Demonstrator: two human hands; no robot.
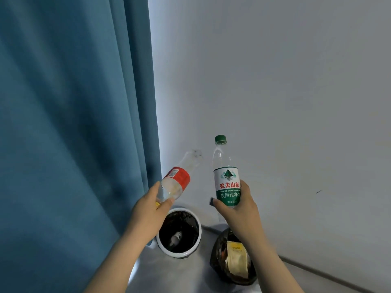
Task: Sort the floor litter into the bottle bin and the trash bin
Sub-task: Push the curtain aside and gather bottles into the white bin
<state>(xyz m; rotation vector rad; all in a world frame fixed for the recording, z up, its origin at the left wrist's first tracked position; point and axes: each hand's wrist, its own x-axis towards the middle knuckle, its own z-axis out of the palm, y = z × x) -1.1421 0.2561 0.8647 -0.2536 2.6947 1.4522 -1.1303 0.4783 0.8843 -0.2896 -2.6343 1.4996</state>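
Note:
My left hand grips the base of a clear plastic bottle with a red label, tilted with its neck up and to the right. My right hand holds a clear bottle with a green cap and a green-and-white label upright. Both are raised above two bins on the floor. Below my left hand is a white-rimmed bin with a black liner, holding one pale item at the bottom. Below my right forearm, a black-bagged bin holds a yellowish wrapper and other litter.
A blue curtain hangs along the left, reaching the floor beside the white-rimmed bin. A pale grey wall fills the back and right, meeting the grey floor at a baseboard running toward the lower right.

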